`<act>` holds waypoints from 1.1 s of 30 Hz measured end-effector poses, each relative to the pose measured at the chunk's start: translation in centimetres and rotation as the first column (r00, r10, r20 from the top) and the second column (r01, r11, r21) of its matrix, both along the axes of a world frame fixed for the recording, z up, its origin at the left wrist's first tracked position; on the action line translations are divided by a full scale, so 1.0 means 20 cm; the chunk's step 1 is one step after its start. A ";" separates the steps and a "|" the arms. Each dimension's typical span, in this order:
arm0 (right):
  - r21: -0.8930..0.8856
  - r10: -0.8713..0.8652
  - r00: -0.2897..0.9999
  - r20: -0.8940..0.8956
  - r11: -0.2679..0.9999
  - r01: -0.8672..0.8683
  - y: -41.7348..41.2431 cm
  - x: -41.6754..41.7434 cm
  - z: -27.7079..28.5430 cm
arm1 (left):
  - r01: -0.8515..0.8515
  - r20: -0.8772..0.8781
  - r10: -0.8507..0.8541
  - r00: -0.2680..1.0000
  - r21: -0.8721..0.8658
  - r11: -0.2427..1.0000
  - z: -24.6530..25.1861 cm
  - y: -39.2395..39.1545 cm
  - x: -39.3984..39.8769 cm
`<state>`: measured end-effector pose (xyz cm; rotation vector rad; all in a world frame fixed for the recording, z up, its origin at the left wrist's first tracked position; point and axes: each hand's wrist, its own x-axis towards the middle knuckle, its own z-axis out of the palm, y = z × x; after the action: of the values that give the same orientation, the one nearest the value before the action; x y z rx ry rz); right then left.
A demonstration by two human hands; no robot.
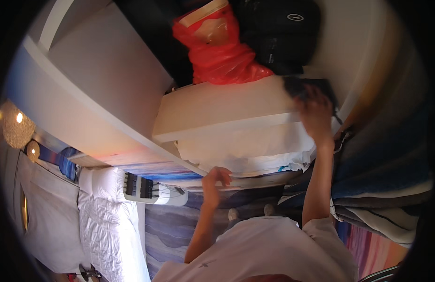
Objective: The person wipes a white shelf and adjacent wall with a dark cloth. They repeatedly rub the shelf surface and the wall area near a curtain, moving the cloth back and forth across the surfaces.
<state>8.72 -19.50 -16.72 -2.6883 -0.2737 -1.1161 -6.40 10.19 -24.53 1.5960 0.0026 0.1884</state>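
My right hand (314, 112) reaches onto the right end of a pale shelf board (224, 105), its fingers over a dark, blurred item (298, 87) with a strap-like end. Whether the fingers grip that item cannot be made out. Below the board, white cloth or sheeting (245, 144) fills a lower space. Near its front edge hovers my left hand (217, 178), empty, with loosely bent fingers. A red plastic bag (224, 60) with something pale inside lies at the back of the board, beside a black bag or case (281, 35).
A white side panel (108, 63) bounds the shelf on the left. Dark fabric (379, 169) hangs at the right. Left of me, a bed with white bedding (104, 225) stands by a white surface (168, 198) holding several black devices with cables. Patterned carpet (168, 229) covers the floor.
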 end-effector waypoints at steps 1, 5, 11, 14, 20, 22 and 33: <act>-0.154 -0.053 0.996 0.076 0.986 0.064 -0.01 -0.01 0.02 | -0.025 -0.006 0.025 1.000 -0.019 0.999 -0.02 0.03 -0.01; 0.077 0.132 0.988 0.077 0.987 -0.138 0.61 -0.09 0.01 | -0.062 -0.031 0.059 0.998 -0.095 0.994 -0.10 0.11 -0.02; 0.040 0.492 0.795 -0.355 0.857 -0.513 1.07 -0.07 0.08 | -0.038 -0.049 0.032 0.998 -0.134 0.990 -0.06 0.32 -0.06; 0.029 0.294 0.839 -0.457 0.948 -0.316 0.98 0.01 0.17 | -0.072 -0.051 0.064 0.997 -0.167 0.983 -0.12 0.51 -0.09; -0.043 0.216 0.899 -0.382 0.967 -0.250 1.60 0.05 0.11 | 0.075 -0.052 -0.090 0.995 -0.242 0.967 -0.18 0.68 -0.12; -0.009 0.366 0.865 -0.342 0.919 -0.393 1.71 0.03 0.11 | 0.137 -0.055 -0.156 0.986 -0.260 0.956 -0.17 0.75 -0.13; -0.178 0.109 0.832 -0.544 0.954 -0.242 1.93 0.01 0.22 | 0.236 -0.069 -0.269 0.961 -0.314 0.920 -0.26 1.03 -0.05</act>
<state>8.82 19.03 -12.29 -2.9674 -0.5736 -0.2677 -7.34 30.85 -29.68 1.2829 -0.0853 -0.1005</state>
